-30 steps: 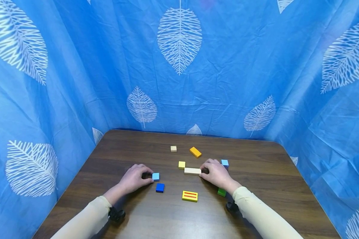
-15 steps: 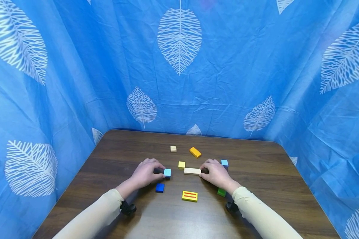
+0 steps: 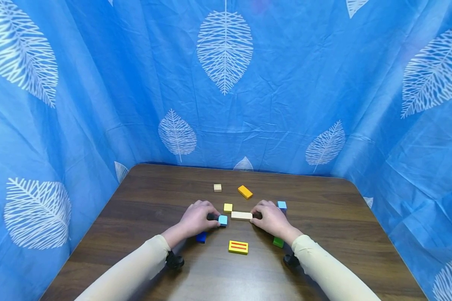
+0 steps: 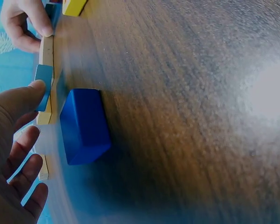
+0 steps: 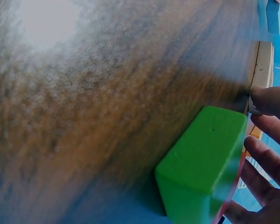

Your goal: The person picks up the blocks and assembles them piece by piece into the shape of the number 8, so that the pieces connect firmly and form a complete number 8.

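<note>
Brown table (image 3: 226,278), blue curtain (image 3: 278,104) behind. Light-blue block (image 3: 223,219): my left fingers (image 3: 210,208) pinched it, just left of the cream bar (image 3: 241,215). Bar: lay left-to-right, right end pinched by my right fingers (image 3: 259,205).

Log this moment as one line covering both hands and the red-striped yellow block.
left hand: pinches light-blue block | right hand: pinches cream block, right end | red-striped yellow block: on table, untouched

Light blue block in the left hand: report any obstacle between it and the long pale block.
Nothing visible stands between the light blue block and the long pale block; the small yellow block sits beyond that gap.
</note>
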`<action>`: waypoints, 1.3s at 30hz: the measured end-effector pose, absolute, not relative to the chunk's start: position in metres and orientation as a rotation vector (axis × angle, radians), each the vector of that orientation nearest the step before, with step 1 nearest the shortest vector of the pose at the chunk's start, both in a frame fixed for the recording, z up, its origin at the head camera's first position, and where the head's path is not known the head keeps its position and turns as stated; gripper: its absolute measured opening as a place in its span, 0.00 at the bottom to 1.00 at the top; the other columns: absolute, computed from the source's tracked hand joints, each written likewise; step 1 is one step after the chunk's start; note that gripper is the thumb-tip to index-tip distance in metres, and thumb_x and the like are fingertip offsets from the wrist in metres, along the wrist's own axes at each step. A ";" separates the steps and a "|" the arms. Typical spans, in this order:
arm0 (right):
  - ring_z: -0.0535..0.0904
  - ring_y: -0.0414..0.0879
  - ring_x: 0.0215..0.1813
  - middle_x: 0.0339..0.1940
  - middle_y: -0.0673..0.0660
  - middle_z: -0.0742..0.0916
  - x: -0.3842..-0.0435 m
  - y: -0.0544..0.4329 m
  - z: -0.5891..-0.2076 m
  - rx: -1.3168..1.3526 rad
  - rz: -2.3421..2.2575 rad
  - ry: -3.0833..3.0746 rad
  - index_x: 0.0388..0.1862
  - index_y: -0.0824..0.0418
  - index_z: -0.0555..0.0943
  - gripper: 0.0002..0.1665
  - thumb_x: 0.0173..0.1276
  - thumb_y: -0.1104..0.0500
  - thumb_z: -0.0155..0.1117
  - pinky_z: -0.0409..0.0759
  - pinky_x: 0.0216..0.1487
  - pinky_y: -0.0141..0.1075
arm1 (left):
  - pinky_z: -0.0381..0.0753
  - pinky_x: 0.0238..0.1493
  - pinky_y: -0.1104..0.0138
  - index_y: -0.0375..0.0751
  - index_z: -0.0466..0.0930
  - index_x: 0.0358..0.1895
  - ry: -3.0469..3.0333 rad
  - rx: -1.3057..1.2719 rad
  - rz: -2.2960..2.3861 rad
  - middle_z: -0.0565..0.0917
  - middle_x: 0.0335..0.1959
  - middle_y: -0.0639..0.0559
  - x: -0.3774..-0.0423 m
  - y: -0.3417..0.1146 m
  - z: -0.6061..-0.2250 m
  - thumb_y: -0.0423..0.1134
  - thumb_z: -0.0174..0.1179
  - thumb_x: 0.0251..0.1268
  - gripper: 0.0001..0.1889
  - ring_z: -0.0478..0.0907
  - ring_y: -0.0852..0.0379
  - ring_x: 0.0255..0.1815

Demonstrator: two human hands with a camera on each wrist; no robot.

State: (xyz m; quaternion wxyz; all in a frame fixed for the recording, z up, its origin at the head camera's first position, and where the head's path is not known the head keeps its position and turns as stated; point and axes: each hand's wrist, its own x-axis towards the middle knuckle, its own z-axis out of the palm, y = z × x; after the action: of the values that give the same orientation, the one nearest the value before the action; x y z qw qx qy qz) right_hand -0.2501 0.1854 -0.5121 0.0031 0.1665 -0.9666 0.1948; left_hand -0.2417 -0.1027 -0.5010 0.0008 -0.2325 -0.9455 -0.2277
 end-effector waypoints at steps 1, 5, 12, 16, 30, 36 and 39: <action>0.76 0.46 0.48 0.44 0.46 0.83 -0.250 0.185 -0.512 0.523 0.613 -3.031 0.42 0.51 0.88 0.10 0.63 0.50 0.77 0.77 0.51 0.44 | 0.73 0.52 0.54 0.52 0.91 0.43 -2.964 -0.735 -0.716 0.84 0.44 0.56 -0.242 -0.102 -0.502 0.50 0.75 0.60 0.12 0.75 0.53 0.49; 0.76 0.46 0.48 0.43 0.47 0.84 -0.249 0.186 -0.511 0.537 0.609 -3.025 0.41 0.51 0.88 0.10 0.64 0.51 0.77 0.77 0.51 0.44 | 0.73 0.53 0.54 0.52 0.91 0.43 -2.959 -0.742 -0.711 0.84 0.44 0.58 -0.242 -0.101 -0.503 0.50 0.75 0.60 0.11 0.75 0.53 0.49; 0.77 0.47 0.49 0.43 0.47 0.83 -0.251 0.186 -0.513 0.543 0.604 -3.019 0.41 0.51 0.88 0.10 0.63 0.51 0.77 0.77 0.52 0.44 | 0.73 0.53 0.53 0.52 0.91 0.43 -2.980 -0.747 -0.724 0.84 0.43 0.58 -0.241 -0.100 -0.506 0.50 0.75 0.59 0.12 0.75 0.53 0.49; 0.76 0.46 0.48 0.42 0.46 0.83 -0.251 0.186 -0.514 0.544 0.605 -3.015 0.41 0.51 0.88 0.10 0.63 0.51 0.77 0.77 0.51 0.44 | 0.73 0.55 0.52 0.52 0.91 0.44 -2.994 -0.755 -0.736 0.84 0.44 0.57 -0.241 -0.100 -0.507 0.49 0.75 0.60 0.12 0.75 0.52 0.50; 0.75 0.46 0.47 0.43 0.47 0.83 -0.249 0.186 -0.511 0.535 0.598 -3.021 0.41 0.51 0.88 0.10 0.63 0.51 0.78 0.77 0.50 0.44 | 0.74 0.52 0.53 0.49 0.89 0.50 -3.017 -0.747 -0.717 0.85 0.46 0.56 -0.241 -0.097 -0.509 0.52 0.74 0.60 0.18 0.75 0.53 0.48; 0.75 0.46 0.47 0.43 0.47 0.83 -0.250 0.186 -0.511 0.547 0.592 -3.022 0.42 0.51 0.89 0.10 0.63 0.51 0.77 0.78 0.49 0.44 | 0.74 0.52 0.54 0.50 0.89 0.48 -3.003 -0.747 -0.728 0.85 0.45 0.57 -0.242 -0.096 -0.511 0.50 0.74 0.60 0.15 0.75 0.53 0.48; 0.75 0.46 0.48 0.43 0.47 0.83 -0.250 0.186 -0.512 0.540 0.594 -3.026 0.42 0.51 0.89 0.10 0.63 0.50 0.77 0.77 0.50 0.44 | 0.74 0.51 0.54 0.50 0.89 0.46 -2.990 -0.755 -0.715 0.85 0.44 0.57 -0.242 -0.094 -0.511 0.50 0.74 0.59 0.14 0.75 0.53 0.48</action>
State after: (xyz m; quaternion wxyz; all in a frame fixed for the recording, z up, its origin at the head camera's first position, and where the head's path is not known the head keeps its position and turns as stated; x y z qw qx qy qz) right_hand -0.2499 0.1862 -0.5117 0.0054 0.1726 -0.9666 0.1896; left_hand -0.2420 -0.0943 -0.5110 -0.0121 -0.2385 -0.9444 -0.2258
